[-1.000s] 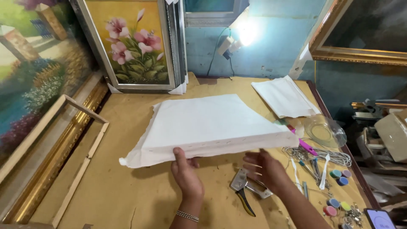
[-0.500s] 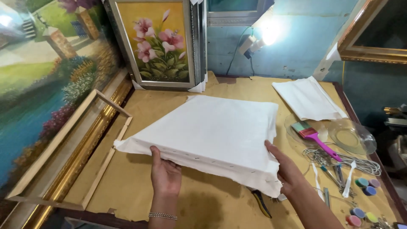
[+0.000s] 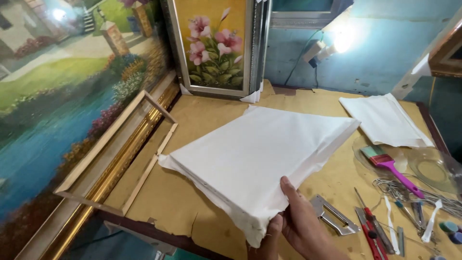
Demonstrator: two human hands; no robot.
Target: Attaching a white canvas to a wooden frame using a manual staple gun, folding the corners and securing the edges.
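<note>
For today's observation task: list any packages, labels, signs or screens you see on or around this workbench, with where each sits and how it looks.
Clear plastic wrapper: right side of the bench, partly under the pink-handled brush; round, see-through, crinkled.
No labels, signs or screens show.
Both hands grip the near corner of the white stretched canvas: right hand on top, left hand beneath.

Right hand [image 3: 303,226], left hand [image 3: 269,240]: bare, no rings, no sleeves visible.
</note>
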